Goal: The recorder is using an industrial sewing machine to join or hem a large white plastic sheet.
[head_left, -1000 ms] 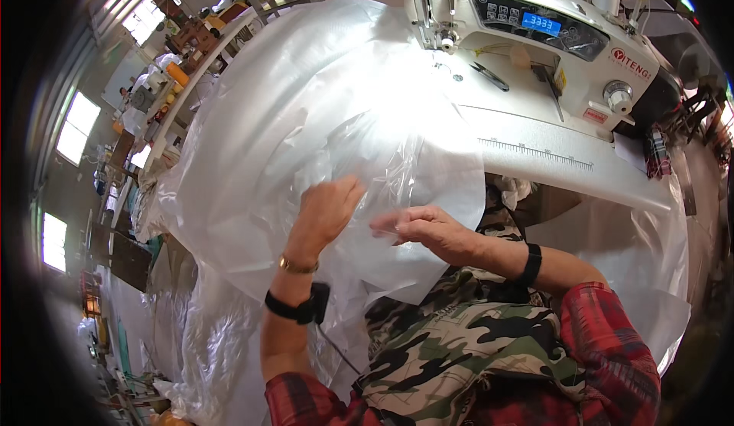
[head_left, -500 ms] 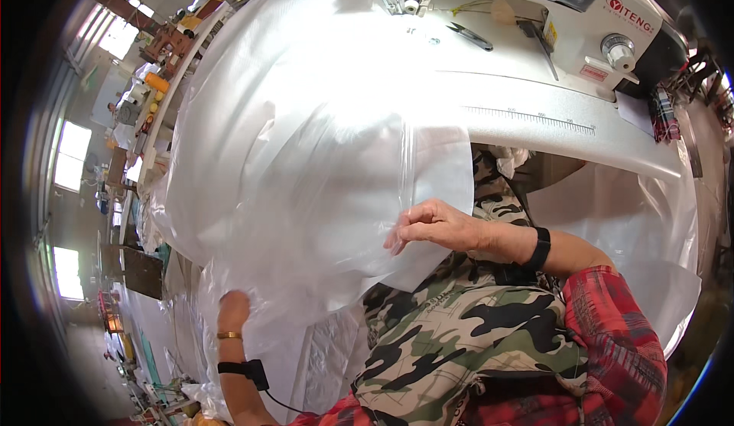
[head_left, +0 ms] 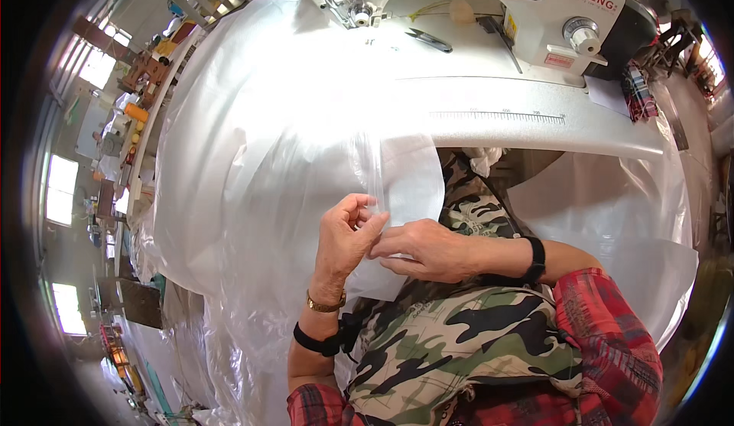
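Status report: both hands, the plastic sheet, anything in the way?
Left hand and right hand together, pinching the plastic sheet edge. Sheet draped over the sewing machine table. Nothing in the way.

Left hand back up from low left, seemingly pinching plastic sheet edge beside right hand

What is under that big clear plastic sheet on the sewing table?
Through the clear plastic sheet the pale table shows. Lower down, a white fabric piece lies where both hands pinch. The floor beneath stays hidden.
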A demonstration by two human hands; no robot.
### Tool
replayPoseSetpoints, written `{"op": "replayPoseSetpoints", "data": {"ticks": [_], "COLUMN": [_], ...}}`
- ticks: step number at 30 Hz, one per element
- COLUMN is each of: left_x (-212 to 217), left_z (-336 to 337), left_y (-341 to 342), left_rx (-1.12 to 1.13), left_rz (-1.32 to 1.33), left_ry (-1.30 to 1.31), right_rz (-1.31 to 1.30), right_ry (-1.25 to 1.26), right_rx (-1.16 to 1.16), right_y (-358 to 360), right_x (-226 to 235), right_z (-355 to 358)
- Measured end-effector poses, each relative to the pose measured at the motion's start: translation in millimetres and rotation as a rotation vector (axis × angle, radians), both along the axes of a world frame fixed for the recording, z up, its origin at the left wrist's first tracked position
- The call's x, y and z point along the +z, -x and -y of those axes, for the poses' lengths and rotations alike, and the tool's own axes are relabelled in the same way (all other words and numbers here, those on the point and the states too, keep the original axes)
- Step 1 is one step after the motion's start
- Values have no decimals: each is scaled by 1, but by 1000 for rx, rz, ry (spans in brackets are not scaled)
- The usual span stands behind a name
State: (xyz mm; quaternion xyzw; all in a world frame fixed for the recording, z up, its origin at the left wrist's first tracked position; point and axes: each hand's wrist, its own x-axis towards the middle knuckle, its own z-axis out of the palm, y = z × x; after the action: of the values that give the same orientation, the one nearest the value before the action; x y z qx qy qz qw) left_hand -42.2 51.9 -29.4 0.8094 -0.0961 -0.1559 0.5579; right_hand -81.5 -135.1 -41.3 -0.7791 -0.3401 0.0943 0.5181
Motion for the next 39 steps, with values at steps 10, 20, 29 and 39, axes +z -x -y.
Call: {"op": "replayPoseSetpoints", "data": {"ticks": [10,20,29,39], "left_x": [-3,22,12,1], "left_z": [6,10,4,-14], "left_y": [23,20,24,18], "left_rx": [143,146,117,117], "left_rz": [-98,-9,-27,-57], "left_ry": [220,265,224,261], "right_rz": [232,386,506,786], "right_ry": [657,78,123,68], "right_rx": [-170,-97,-26,228], "right_y": [-10,8,16,-1], "right_x": [-23,21,3,6], "right_z": [68,17,-12,-31]}}
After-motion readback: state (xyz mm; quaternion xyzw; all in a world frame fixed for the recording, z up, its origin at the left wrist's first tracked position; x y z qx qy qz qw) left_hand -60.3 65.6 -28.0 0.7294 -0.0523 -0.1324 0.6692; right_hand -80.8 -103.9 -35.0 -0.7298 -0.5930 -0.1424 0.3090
